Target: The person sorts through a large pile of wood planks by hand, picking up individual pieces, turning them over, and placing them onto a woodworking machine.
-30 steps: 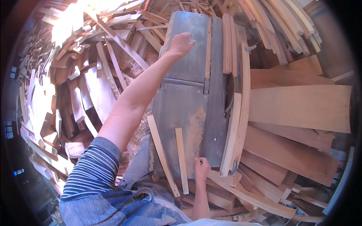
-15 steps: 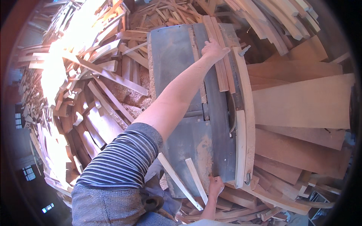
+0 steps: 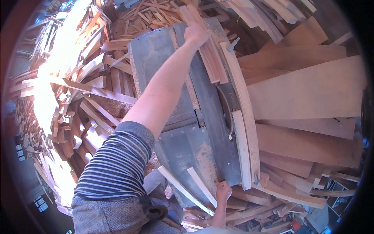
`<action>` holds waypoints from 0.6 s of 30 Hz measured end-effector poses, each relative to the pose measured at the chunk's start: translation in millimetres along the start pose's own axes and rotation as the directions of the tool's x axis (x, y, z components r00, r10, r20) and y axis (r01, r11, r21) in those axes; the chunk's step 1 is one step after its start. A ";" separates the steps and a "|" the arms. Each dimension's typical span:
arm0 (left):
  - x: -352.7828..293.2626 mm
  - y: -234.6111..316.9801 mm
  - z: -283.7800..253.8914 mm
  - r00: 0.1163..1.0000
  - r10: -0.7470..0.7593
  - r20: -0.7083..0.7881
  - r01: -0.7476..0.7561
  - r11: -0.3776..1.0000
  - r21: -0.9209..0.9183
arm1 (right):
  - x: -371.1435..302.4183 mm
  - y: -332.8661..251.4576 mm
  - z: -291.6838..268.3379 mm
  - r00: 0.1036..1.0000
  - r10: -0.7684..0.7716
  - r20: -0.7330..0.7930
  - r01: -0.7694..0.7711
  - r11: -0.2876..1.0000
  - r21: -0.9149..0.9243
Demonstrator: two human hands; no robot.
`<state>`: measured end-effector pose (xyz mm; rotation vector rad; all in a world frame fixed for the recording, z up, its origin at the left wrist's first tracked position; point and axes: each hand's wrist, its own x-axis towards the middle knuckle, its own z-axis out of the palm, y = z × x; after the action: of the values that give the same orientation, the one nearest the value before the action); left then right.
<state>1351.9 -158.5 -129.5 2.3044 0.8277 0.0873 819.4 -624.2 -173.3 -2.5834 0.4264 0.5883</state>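
My left hand (image 3: 196, 35), on the striped-sleeved arm, reaches over the far part of a grey metal saw table (image 3: 150, 58). Its fingers wrap over a pair of wooden strips (image 3: 213, 64) lying side by side lengthwise. Just past their near end, a curved saw blade (image 3: 224, 103) rises from the table. At the near edge, my right hand (image 3: 223, 190) has its fingers curled in; what they grip, if anything, I cannot make out. Beside it two thin pale strips (image 3: 187, 191) (image 3: 202, 186) lie slanting across the table's near left corner.
Along the right side runs a long wooden fence (image 3: 243, 93) with a clamp (image 3: 233, 44) at its far end and a shorter pale block (image 3: 242, 150) against it. Wide boards (image 3: 304, 89) fan out to the right. Offcuts (image 3: 101, 84) pile up on the left.
The whole view has shifted, so the table sits further left. My left hand and the strips have moved slightly farther away, and more of the curved blade shows. My right hand stays at the near edge.
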 end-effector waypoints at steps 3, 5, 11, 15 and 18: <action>34.6 -18.2 -41.2 0.993 0.060 -0.104 -0.060 0.998 0.005 | 0.9 8.8 4.1 0.999 -0.039 0.003 0.039 0.999 -0.002; 44.7 -22.6 -70.1 0.968 0.090 -0.236 -0.080 0.996 0.049 | 1.2 11.6 6.6 1.000 -0.031 0.002 0.031 1.000 -0.004; 1.4 -47.2 -160.5 0.935 0.058 -0.351 -0.027 0.995 0.093 | 2.8 5.5 1.6 0.999 -0.054 -0.004 0.054 0.998 -0.011; -7.1 -66.9 -140.5 0.972 0.102 -0.210 -0.055 0.974 0.218 | 4.6 9.5 8.2 0.997 -0.076 -0.023 0.076 0.997 0.017; -11.3 -67.9 -101.3 0.996 0.091 -0.006 -0.088 0.978 0.189 | 5.1 16.8 12.8 0.994 -0.091 -0.057 0.093 0.995 0.037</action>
<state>1278.4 -68.0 -92.1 2.5219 0.7682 0.0684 813.0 -633.2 -192.0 -2.5708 0.3311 0.4733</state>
